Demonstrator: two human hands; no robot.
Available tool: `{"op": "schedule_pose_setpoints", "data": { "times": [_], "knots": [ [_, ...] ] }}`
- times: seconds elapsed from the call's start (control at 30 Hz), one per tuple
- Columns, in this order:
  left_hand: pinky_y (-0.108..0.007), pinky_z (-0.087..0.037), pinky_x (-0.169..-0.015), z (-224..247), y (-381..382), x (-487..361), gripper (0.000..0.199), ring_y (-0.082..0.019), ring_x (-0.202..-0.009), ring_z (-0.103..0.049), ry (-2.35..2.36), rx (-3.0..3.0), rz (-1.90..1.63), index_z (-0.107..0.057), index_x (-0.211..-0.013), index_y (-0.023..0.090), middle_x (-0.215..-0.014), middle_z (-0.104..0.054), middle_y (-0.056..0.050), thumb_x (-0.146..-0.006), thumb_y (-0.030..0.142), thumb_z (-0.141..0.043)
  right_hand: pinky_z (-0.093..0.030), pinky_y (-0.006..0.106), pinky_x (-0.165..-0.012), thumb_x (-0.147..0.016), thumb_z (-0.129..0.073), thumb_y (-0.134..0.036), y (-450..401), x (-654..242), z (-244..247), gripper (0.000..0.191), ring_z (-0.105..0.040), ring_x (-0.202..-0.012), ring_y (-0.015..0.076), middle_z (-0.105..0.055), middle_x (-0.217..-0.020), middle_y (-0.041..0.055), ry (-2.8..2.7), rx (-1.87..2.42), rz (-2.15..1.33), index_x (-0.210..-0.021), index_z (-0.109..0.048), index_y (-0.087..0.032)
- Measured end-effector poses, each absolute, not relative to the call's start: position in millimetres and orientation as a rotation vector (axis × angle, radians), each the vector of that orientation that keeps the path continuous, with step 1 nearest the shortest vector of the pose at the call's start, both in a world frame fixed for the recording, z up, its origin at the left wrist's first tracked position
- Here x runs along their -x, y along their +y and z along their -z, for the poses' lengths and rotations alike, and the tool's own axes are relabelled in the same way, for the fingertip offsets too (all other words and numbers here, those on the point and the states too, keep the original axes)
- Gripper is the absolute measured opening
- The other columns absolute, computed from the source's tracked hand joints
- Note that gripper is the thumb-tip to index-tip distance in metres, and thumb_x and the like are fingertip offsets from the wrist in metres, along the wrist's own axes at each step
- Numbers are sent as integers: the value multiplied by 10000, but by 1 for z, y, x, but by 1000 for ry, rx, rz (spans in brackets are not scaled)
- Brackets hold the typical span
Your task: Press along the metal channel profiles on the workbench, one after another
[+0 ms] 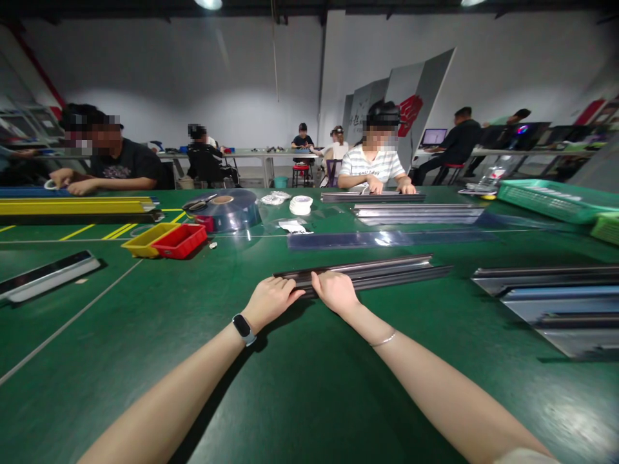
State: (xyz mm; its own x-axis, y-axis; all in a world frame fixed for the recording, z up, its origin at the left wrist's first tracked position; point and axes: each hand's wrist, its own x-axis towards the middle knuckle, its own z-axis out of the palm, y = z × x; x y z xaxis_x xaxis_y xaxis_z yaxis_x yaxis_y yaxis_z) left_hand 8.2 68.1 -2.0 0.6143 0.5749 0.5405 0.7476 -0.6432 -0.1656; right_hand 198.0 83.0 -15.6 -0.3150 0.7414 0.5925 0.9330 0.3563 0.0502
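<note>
A long dark metal profile (387, 276) with grooves along its length lies across the green table (309, 386), its far end slanting up to the right. My left hand (273, 299) grips the profile's left end, fingers curled over it. Close beside it, my right hand (334, 291) is closed on the same profile, thumb along the top edge. The undersides of both hands' fingers are hidden. Just beyond the profile lies a flat clear plastic strip (338, 241).
To the right are several dark profiles (556, 296). A red bin (180, 241), a yellow bin (147, 241) and a roll of clear film (236, 212) stand at the left. Across the table a co-worker (374, 161) handles another profile (333, 196). A green basket (551, 201) is far right.
</note>
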Motion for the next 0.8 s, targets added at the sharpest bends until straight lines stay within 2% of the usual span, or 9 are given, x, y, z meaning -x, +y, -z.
{"op": "schedule_pose_setpoints", "data": {
  "times": [0.43,0.8],
  "knots": [
    [-294,-375,-612,6,70,-6,299,-159,-630,-573,-1068,2458,631,-514,-758,155,-655,-607,-31,-878,384,-362,-254,253,-542,-892,-288,-331,82,-209,15,468,-515,-539,126,-593,-570,59,-2092,1530,574,-584,-585,-142],
    [-292,-368,-618,4,71,-12,278,-152,-661,-577,-1010,2487,711,-521,-763,153,-684,-609,-37,-878,361,-376,-252,262,-580,-902,-287,-302,77,-182,12,424,-516,-582,121,-602,-599,33,-2205,1355,518,-626,-575,-158]
  ]
}}
